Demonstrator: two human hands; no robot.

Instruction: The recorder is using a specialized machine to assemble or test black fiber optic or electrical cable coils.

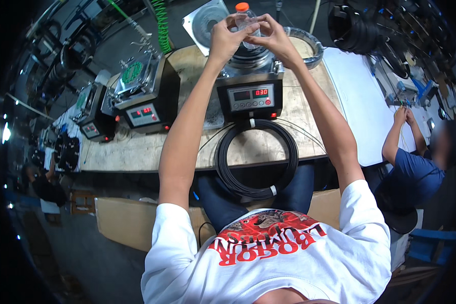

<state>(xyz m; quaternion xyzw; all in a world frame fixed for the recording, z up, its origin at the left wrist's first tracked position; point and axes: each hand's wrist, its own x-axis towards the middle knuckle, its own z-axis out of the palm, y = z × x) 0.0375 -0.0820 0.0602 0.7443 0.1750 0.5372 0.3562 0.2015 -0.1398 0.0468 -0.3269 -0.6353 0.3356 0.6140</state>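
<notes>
A clear plastic bottle with an orange cap [242, 7] stands upright between my two hands at the far side of the bench. My left hand [226, 40] grips it from the left, thumb stretched across toward the other hand. From the right, my right hand [278, 43] closes on it too, its fingers partly hiding the bottle's body. Below them is a black benchtop machine [251, 96] with a round metal top and a lit red display. Its square metal lid [206, 24] with a disc is tilted up behind my left hand.
A coil of black cable [294, 157] hangs over the front edge of the wooden bench [202, 147], touching my lap. Two similar machines [143, 115] [91, 129] stand to the left. A thick hose ring [316, 48] lies at the right. A co-worker [413, 172] works at the white table [357, 111].
</notes>
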